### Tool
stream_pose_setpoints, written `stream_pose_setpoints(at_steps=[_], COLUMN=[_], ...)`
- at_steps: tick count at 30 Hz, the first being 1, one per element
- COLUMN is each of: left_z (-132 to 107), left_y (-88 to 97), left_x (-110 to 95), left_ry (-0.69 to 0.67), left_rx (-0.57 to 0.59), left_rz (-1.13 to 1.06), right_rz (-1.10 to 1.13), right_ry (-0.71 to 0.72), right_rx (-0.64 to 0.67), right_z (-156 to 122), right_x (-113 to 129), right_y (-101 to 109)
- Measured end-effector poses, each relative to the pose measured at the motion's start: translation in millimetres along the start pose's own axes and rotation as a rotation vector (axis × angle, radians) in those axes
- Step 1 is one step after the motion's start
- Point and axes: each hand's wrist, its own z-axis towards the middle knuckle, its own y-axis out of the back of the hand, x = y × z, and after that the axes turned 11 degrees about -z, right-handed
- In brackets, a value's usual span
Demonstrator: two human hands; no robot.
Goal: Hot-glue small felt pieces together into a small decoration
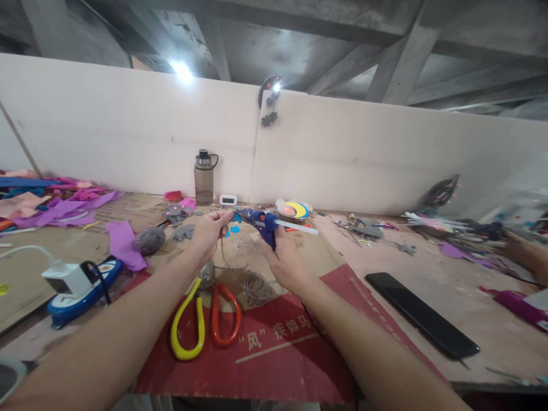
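Note:
My right hand (286, 260) is wrapped round the grip of a blue hot glue gun (269, 228), its nozzle pointing left. A whitish glue stick (299, 226) pokes out of the gun's back end. The fingers of my left hand (209, 233) are pinched together at the nozzle tip, on a small blue felt piece (237, 217). Grey cord (223, 250) hangs below those fingers. More blue cut-outs (233, 230) lie on the cardboard just beneath. Scissors with one yellow and one red handle (226, 315) rest nearer me, beside a coil of grey cord (256, 288).
A water bottle (204, 180) and small white clock (228, 200) stand at the board. Left are grey yarn (149, 240), purple felt (124, 242) and a blue power strip (85, 291). A black phone (422, 314) lies right; another person's hand (520, 251) shows beyond.

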Motion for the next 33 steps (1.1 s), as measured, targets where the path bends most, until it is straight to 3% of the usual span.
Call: stream_pose_setpoints(at_steps=[22, 26, 31, 33], left_z=[0, 2, 7, 9], left_y=[-0.7, 2.4, 9.5, 11.1], left_x=[-2, -1, 1, 3], left_ry=[0.012, 0.030, 0.054, 0.021], left_rx=[-0.014, -0.018, -0.074, -0.101], left_rz=[-0.017, -0.045, -0.088, -0.041], right_rz=[0.035, 0.206, 0.682, 0.777], right_ry=[-0.062, -0.137, -0.315, -0.400], right_rx=[0.004, -0.005, 0.028, 0.009], right_z=[-1, 0, 5, 10], right_x=[1, 0, -12, -21], right_y=[1, 2, 0, -2])
